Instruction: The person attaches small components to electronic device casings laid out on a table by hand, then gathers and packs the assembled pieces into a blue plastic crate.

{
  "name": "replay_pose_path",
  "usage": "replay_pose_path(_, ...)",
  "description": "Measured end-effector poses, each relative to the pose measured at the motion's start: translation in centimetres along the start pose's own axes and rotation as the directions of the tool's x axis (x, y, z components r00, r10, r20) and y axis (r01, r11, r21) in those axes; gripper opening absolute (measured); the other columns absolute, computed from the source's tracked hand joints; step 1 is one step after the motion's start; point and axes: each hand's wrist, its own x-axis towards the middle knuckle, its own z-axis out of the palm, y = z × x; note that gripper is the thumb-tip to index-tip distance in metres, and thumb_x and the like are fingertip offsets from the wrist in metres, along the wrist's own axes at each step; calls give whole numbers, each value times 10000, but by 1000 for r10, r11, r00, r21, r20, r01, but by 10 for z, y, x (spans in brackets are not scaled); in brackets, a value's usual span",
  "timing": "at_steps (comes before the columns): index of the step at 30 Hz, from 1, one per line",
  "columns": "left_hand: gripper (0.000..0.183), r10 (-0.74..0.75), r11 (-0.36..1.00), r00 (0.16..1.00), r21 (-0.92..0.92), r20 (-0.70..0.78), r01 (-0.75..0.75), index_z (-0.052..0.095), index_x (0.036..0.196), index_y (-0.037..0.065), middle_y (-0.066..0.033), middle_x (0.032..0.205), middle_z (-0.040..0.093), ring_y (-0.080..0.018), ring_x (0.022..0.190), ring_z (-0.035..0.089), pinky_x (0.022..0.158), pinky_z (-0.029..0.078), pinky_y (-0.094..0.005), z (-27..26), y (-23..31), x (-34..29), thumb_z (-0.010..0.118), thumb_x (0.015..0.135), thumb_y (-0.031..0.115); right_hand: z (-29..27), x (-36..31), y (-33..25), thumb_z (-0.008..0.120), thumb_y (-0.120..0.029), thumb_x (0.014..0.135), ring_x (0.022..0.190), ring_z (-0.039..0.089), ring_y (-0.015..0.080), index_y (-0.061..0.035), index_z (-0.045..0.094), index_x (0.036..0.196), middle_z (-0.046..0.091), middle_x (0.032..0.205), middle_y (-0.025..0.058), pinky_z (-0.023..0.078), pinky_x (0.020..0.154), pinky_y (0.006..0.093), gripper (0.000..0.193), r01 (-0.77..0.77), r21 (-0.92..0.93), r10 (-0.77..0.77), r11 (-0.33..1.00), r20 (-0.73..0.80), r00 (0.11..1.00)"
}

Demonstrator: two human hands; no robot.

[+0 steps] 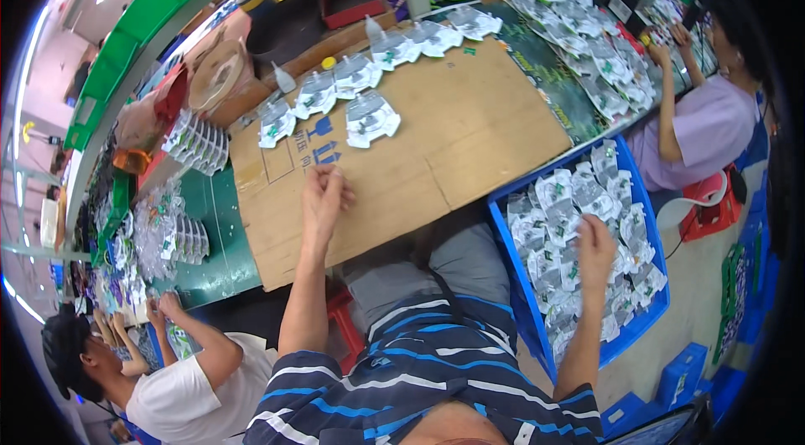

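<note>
My left hand (325,197) is above the brown cardboard sheet (470,126), its fingers curled together and nothing visible in them. Just beyond it, a grey-white moulded plastic part (371,119) with small green bits lies by itself on the cardboard. Similar parts (394,49) form a row along the sheet's far edge. At the right, my right hand (596,250) is over the blue bin (665,294), which is full of loose parts (555,193) of the same kind. Its fingers are bent closed among them; whether they grip one is hidden.
Stacked parts (197,143) stand left of the cardboard on a green table (222,210). Two small bottles (283,78) and a red tray (352,0) are at the back. Co-workers sit at left (184,378) and right (700,122). More parts (579,42) cover the far right table.
</note>
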Motion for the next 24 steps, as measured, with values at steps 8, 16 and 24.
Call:
replay_pose_path(8,529,-133,989,901,-117,-414,92,310,1308,-60,-137,778,617,-211,514,635,437,506,-315,-114,-54,119,579,1006,281,256,66,-135,599,-272,980,1042,657,372,31,544,1326,668,1140,243,512,887,437,462,230,91,-247,969,290,925)
replay_pose_path(16,522,-372,927,927,59,42,370,663,1087,39,-88,891,700,-123,646,594,511,437,-219,-291,-109,206,507,1012,532,344,76,-144,613,-155,857,918,650,428,-6,659,969,667,956,233,508,823,526,191,289,39,-284,956,348,893)
replay_pose_path(24,239,-175,982,968,37,-179,184,615,925,44,-25,778,614,-104,613,539,492,383,-227,-182,-52,98,576,1000,268,80,3,-24,612,-170,933,943,672,333,-40,676,1107,687,1013,156,528,849,414,226,372,-27,-371,928,48,928)
